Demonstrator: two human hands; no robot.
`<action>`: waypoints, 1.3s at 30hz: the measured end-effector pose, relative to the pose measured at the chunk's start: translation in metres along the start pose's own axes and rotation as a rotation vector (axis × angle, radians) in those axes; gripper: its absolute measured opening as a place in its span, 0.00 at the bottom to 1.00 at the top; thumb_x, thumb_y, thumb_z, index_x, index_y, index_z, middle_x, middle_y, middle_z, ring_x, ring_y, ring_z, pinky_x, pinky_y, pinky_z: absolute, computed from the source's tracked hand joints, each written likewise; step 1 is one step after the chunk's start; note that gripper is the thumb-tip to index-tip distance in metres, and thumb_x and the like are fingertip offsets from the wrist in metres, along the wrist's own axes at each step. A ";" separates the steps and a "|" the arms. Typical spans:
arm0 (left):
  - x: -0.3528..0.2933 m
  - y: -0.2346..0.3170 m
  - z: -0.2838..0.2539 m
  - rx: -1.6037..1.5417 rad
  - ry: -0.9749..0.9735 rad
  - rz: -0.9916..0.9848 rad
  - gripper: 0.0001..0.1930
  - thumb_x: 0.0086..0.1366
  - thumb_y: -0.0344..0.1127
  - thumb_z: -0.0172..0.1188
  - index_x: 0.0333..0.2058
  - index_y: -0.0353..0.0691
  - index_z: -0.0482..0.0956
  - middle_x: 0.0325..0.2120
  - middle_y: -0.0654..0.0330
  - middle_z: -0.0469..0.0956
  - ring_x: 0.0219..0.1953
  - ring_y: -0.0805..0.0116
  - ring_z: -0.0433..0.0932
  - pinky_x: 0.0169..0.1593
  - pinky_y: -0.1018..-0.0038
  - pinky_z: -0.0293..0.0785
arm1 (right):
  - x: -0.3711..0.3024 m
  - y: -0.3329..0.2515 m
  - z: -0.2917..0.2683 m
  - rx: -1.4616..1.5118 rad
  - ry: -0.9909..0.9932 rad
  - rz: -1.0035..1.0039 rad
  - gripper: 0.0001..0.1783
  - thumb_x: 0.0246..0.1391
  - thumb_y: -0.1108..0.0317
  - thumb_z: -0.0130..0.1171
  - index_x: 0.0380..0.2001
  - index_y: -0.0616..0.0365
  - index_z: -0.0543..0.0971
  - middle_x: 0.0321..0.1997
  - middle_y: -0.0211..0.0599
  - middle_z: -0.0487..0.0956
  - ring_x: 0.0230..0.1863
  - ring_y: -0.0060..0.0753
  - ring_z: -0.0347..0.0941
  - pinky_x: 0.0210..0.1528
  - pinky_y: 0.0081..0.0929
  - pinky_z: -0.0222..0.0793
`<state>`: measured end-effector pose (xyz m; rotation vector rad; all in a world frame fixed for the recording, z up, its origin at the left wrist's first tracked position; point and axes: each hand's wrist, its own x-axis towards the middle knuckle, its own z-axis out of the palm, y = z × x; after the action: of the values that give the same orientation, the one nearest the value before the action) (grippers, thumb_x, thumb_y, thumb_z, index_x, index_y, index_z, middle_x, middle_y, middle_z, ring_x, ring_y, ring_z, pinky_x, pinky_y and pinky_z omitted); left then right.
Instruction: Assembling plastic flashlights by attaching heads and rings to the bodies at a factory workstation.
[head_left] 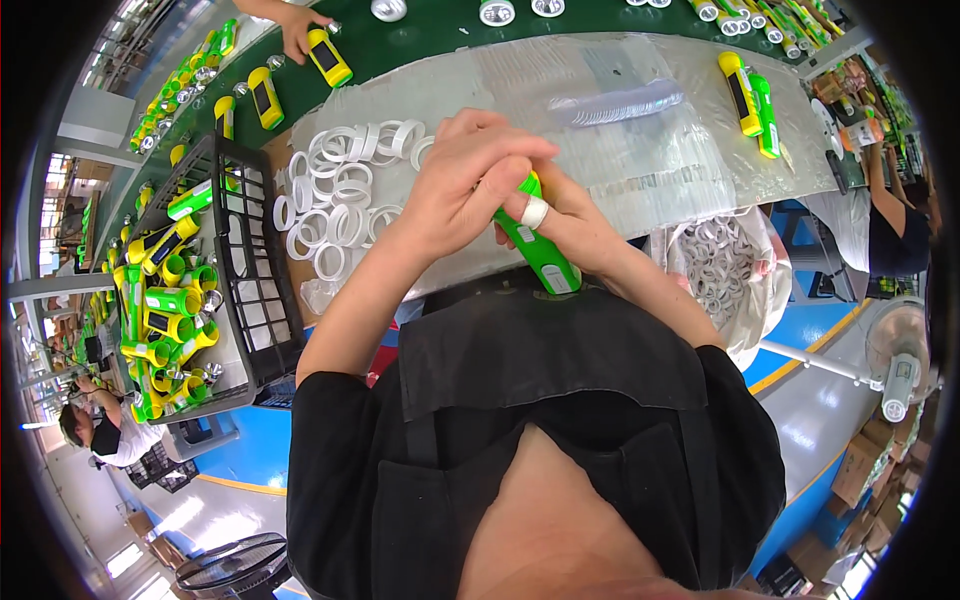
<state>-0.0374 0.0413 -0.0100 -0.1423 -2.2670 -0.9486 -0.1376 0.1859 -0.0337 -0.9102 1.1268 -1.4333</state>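
Note:
In front of my chest, both hands are on a green flashlight (pixel 545 260), its lower end pointing back toward my apron. My right hand (pixel 565 212) wraps round its body, and a white band (pixel 535 212) circles the thumb. Closed over the far end is my left hand (pixel 468 185), its fingers lying across that end and hiding it. Loose white plastic rings (pixel 345 190) lie heaped on the table just left of my left hand. Beyond my hands rests a stack of thin clear plastic pieces (pixel 615 105).
A black crate (pixel 262 270) of green and yellow flashlights stands at the left. On the right hangs a bag (pixel 775 290) of white rings. Two flashlights (pixel 750 105) lie on the table's far right. Another person's hand (pixel 297 30) touches a flashlight on the green belt (pixel 430 40).

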 end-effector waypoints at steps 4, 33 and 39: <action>-0.002 -0.003 0.004 -0.007 -0.048 0.050 0.13 0.66 0.43 0.54 0.44 0.45 0.80 0.34 0.63 0.80 0.44 0.59 0.73 0.49 0.67 0.62 | -0.005 0.006 0.001 0.062 0.070 -0.035 0.32 0.63 0.50 0.54 0.61 0.57 0.60 0.43 0.37 0.73 0.36 0.29 0.75 0.37 0.26 0.72; -0.018 -0.070 0.065 0.349 -0.280 -0.017 0.24 0.55 0.39 0.67 0.50 0.36 0.76 0.42 0.55 0.77 0.48 0.57 0.74 0.51 0.65 0.71 | -0.034 0.013 -0.052 0.178 0.424 -0.201 0.28 0.62 0.49 0.53 0.56 0.59 0.67 0.32 0.42 0.75 0.27 0.29 0.72 0.30 0.26 0.68; 0.004 -0.007 0.041 -0.104 -0.029 -0.007 0.20 0.62 0.34 0.59 0.54 0.38 0.76 0.45 0.55 0.73 0.47 0.60 0.71 0.49 0.68 0.69 | -0.031 0.009 -0.040 0.059 0.309 -0.153 0.26 0.61 0.55 0.57 0.56 0.60 0.68 0.33 0.36 0.76 0.30 0.24 0.75 0.32 0.23 0.71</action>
<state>-0.0648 0.0636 -0.0330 -0.1945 -2.2469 -1.0748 -0.1683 0.2233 -0.0515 -0.7632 1.2540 -1.7674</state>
